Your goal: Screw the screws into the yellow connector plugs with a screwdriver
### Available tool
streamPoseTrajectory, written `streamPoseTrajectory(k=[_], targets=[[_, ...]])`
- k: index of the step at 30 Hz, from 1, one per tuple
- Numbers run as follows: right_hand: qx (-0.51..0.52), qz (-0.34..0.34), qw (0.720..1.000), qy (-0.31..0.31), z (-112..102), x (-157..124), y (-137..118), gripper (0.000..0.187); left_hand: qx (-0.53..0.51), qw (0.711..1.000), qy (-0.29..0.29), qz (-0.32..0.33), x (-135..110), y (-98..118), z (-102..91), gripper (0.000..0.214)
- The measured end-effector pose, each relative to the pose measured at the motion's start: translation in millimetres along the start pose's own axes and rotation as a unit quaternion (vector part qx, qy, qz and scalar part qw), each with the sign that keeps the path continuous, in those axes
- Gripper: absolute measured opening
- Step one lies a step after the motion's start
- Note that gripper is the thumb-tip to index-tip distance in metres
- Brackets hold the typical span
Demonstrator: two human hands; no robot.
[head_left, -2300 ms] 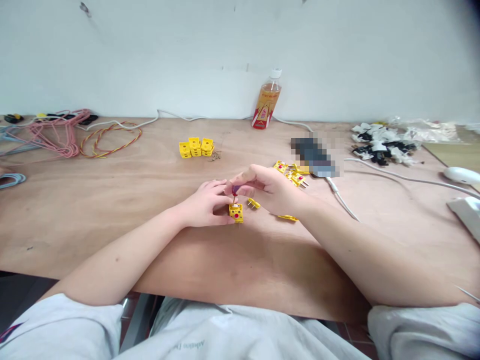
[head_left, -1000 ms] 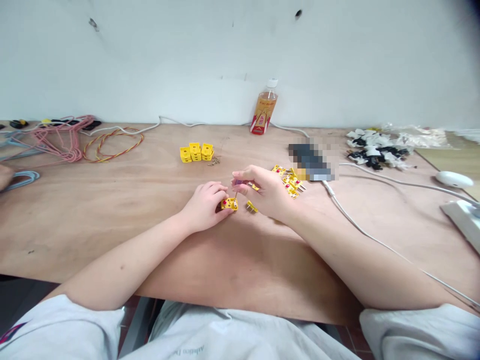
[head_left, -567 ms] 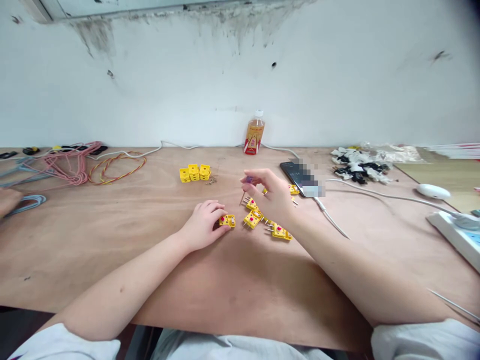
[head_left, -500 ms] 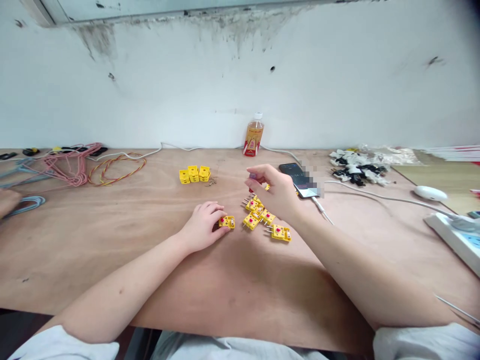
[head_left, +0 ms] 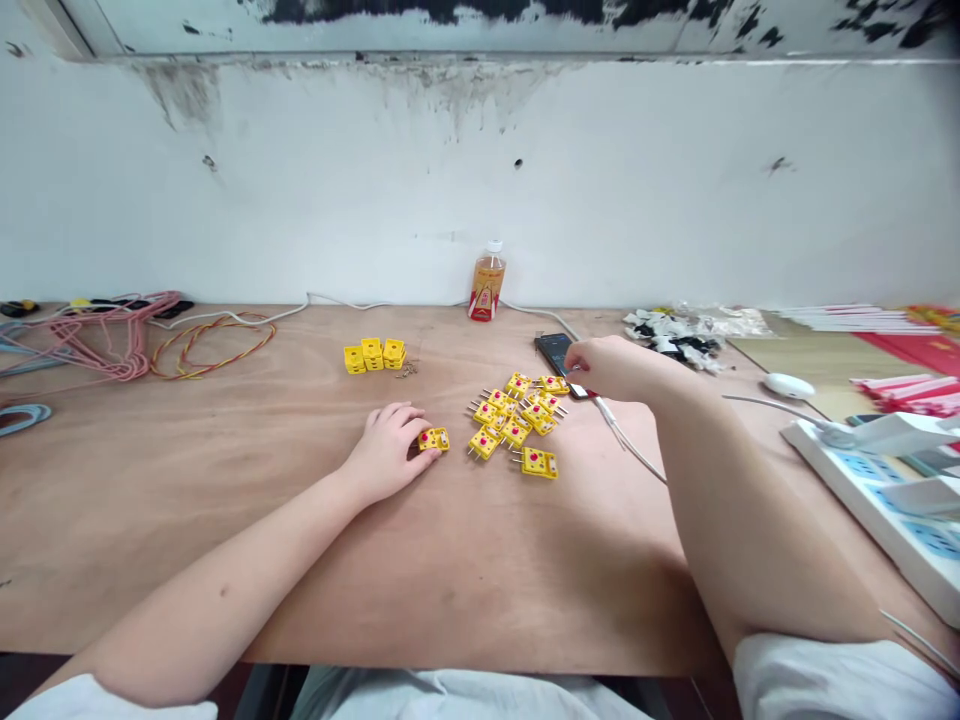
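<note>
My left hand rests on the wooden table, fingers curled around a small yellow connector with red dots. To its right lies a loose pile of several similar yellow pronged connectors. My right hand reaches past that pile to a dark phone, its fingers curled down at the phone's near edge. What those fingers hold is hidden by the back of the hand.
Stacked yellow blocks and tiny screws sit further back. A drink bottle stands by the wall. Pink and striped wires lie far left. At right are a white cable, a mouse, a power strip and black-and-white parts.
My right hand left the connector, lifting the small purple-handled screwdriver away, and moved right and back to the phone. My left hand stayed on the connector. The view tilted up.
</note>
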State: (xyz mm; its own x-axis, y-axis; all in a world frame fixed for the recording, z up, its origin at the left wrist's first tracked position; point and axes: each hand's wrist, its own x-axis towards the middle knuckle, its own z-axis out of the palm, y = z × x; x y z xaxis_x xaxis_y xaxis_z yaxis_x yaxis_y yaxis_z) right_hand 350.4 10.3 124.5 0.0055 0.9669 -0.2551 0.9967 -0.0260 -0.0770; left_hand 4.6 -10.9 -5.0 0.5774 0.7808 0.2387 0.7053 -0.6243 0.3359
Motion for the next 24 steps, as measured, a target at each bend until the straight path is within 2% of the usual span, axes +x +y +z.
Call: streamPoseTrajectory(k=[7,12,16,24], targets=[[-0.061,-0.023,0.992,-0.104,30,24,-16,0.027,0.004,1.000,0.003,-0.005,1,-1,0.9,0.029],[-0.045,-0.031,0.986,-0.155,43,38,-9,0.017,0.002,1.000,-0.007,-0.015,1,0,-0.2,0.029],[0.042,-0.072,0.985,-0.153,48,45,-3,0.016,0.007,1.000,-0.006,-0.026,1,2,0.4,0.028],[0.083,-0.128,0.986,-0.064,59,45,-31,0.021,0.047,0.993,0.036,-0.100,3,4,2.0,0.021]])
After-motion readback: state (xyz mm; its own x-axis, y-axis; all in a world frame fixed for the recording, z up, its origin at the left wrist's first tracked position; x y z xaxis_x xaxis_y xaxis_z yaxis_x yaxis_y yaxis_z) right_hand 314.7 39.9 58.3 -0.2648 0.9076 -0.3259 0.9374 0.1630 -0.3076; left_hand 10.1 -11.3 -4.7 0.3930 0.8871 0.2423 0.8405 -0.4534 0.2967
